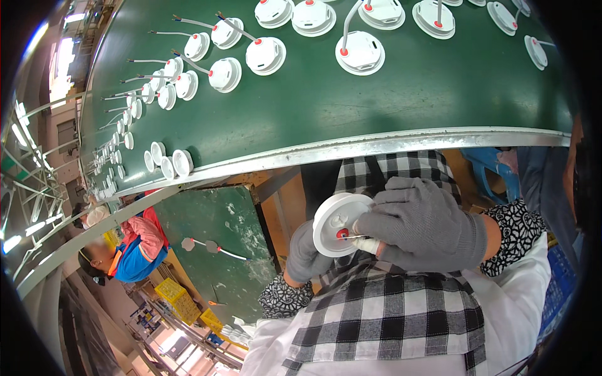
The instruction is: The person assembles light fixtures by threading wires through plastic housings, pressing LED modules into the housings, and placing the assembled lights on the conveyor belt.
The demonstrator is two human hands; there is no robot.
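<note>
My left hand (305,254), in a grey knit glove, is closed round the lower left side of a white round lamp housing (325,230). The cup-like inside of the housing is turned up, and a red grommet (342,233) shows in its floor. My right hand (426,225), gloved too, reaches over the right rim with thumb and fingertips bare or wrapped in white. Beside the grommet these fingertips pinch a thin wire (355,237); its far end is hidden. Both hands are above my checked apron, below the table's metal edge.
Across the green worktable (301,106) lie many white lamp housings (360,53) with grey cables. Several open white cups (182,163) stand by its metal edge (351,143). A lower green board (219,219) bears a cable piece (226,252). Another person (141,247) sits at left; a blue stool (489,169) stands right.
</note>
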